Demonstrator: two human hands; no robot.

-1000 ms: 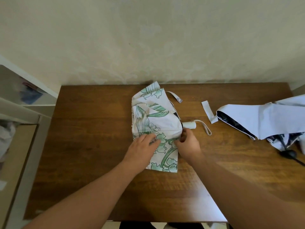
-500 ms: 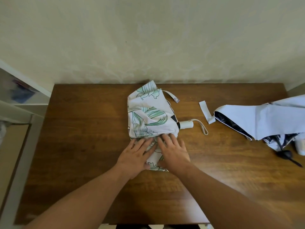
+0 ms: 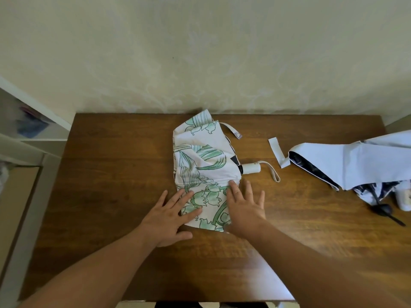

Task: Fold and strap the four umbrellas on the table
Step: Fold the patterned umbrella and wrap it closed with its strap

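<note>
A white umbrella with green flower print (image 3: pixel 200 161) lies loosely folded in the middle of the wooden table (image 3: pixel 111 165). Its white handle (image 3: pixel 250 168) with a wrist loop points right, and its snap strap (image 3: pixel 233 131) hangs loose at the far side. My left hand (image 3: pixel 169 215) lies flat, fingers spread, on the near left edge of the fabric. My right hand (image 3: pixel 243 206) presses flat on the near right edge, fingers apart. A pale blue umbrella with a dark lining (image 3: pixel 347 163) lies unfolded at the right, its strap (image 3: pixel 277 152) loose on the table.
A white cylinder (image 3: pixel 404 197) and a dark umbrella tip (image 3: pixel 383 208) lie under the pale blue umbrella at the right edge. A wall runs along the table's far side. White shelving (image 3: pixel 29 130) stands to the left.
My right hand let go near the handle and came down flat on the fabric. Both hands then slid apart across the near fold, fingers spreading wider.
</note>
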